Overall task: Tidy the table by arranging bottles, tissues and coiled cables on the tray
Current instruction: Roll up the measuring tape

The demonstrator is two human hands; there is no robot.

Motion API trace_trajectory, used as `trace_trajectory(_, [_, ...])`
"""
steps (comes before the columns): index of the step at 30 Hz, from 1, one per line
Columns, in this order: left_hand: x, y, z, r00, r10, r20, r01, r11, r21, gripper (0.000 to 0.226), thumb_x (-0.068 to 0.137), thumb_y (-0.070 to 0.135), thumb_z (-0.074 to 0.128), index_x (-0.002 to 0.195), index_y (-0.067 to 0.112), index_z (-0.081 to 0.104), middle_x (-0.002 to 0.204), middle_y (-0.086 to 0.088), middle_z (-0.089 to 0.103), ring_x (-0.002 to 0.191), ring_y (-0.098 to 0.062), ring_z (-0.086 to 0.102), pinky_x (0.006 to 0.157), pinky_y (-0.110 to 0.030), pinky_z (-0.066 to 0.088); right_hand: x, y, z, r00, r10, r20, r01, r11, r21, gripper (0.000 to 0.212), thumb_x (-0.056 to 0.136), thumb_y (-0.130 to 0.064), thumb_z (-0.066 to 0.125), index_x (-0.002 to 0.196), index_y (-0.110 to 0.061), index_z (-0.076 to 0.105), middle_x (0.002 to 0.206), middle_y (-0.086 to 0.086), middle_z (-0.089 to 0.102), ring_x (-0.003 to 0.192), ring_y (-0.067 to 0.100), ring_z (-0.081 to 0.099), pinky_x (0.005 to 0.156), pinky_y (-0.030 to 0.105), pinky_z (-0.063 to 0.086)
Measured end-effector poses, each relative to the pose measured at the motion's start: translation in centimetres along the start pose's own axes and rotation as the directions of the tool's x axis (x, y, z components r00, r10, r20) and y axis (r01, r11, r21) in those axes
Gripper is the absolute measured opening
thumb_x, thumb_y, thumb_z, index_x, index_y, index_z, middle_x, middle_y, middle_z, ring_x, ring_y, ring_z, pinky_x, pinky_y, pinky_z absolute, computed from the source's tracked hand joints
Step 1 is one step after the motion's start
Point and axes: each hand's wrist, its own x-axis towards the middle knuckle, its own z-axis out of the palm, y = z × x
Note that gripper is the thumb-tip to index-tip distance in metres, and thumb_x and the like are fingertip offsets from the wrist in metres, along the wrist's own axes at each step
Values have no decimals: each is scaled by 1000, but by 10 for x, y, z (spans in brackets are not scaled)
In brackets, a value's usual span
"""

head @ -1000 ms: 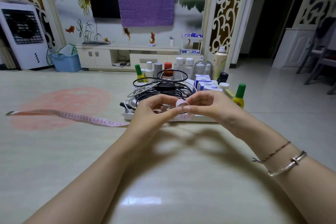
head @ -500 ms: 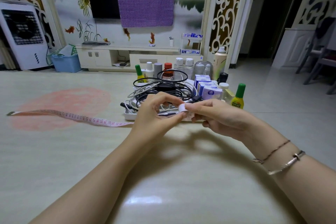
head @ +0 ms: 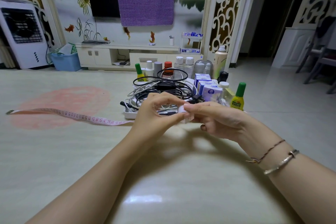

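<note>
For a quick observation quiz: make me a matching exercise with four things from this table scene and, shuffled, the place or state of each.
Things:
1. measuring tape
2. black cable coil
3. tissue packs
4. rolled tape end

Places or states:
A. pinched between left hand and right hand
B. piled on the tray
C. stretched flat across the table
D. lined up right of the cables

Pairs: 1-C, 2-B, 3-D, 4-A
</note>
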Motion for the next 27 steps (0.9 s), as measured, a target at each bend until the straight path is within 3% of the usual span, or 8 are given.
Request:
trace_trajectory(3, [0,3,-1,1000,-1,19,2,999,-39,20,68,20,83,87,21,76,90,7,71,99,-19,60,93,-45,44,0,0,-1,999,31,32,-32,999,33,19,81,-35,60,76,-23,74,85,-5,69,80,3,63,64,22,31])
trace_trajectory(8, [1,2,1,998,-23,54,25,999,-30,19,70,14,83,87,15,75,96,1,66,100,-23,59,95,-50,42,2,1,0,999,2,-40,-2,1000,-8,20,73,-39,70,75,-20,75,87,1,70,79,6,61,62,17,39])
trace_trajectory(12, [2,0,-1,995,-62,74,70,991,-113,19,70,10,82,84,20,74,94,5,64,92,-11,61,82,-27,45,2,0,-3,1000,-30,1,30,999,19,24,78,-38,69,87,-17,76,103,9,69,90,11,61,61,14,45])
trace_trajectory(16, [0,0,0,992,-59,110,78,981,-180,21,67,15,83,86,17,75,100,0,62,94,-4,61,79,-19,50,0,-1,-4,998,-54,22,53,998,42,19,70,-35,73,74,-17,76,86,3,72,78,6,66,58,9,45])
trace_trajectory(19, [1,0,1,992,-60,111,77,985,-154,21,68,14,83,88,14,75,101,-1,61,96,-6,60,81,-22,51,2,1,-3,998,-58,6,58,998,1,20,73,-36,73,70,-17,69,79,-2,72,74,2,66,64,14,44])
trace_trajectory(21, [1,0,1,993,-62,101,74,990,-121,18,70,12,82,87,14,75,98,3,59,93,-6,58,81,-21,48,2,2,-4,999,-40,6,40,998,-39,30,71,-45,72,79,-16,70,88,-1,73,80,2,65,71,21,37])
trace_trajectory(24, [1,3,-2,992,-84,92,97,985,-142,23,67,27,79,87,17,76,96,6,59,89,-4,58,78,-16,43,1,1,-8,998,-19,58,18,1000,18,34,74,-45,68,94,-19,77,108,3,72,96,9,66,72,22,38])
trace_trajectory(27, [0,4,-2,993,-79,84,89,988,-123,26,66,34,77,88,20,76,97,5,60,94,-8,59,83,-23,46,1,2,-10,1000,9,19,-9,1000,2,39,80,-37,68,100,-4,71,111,12,69,97,12,65,69,27,29])
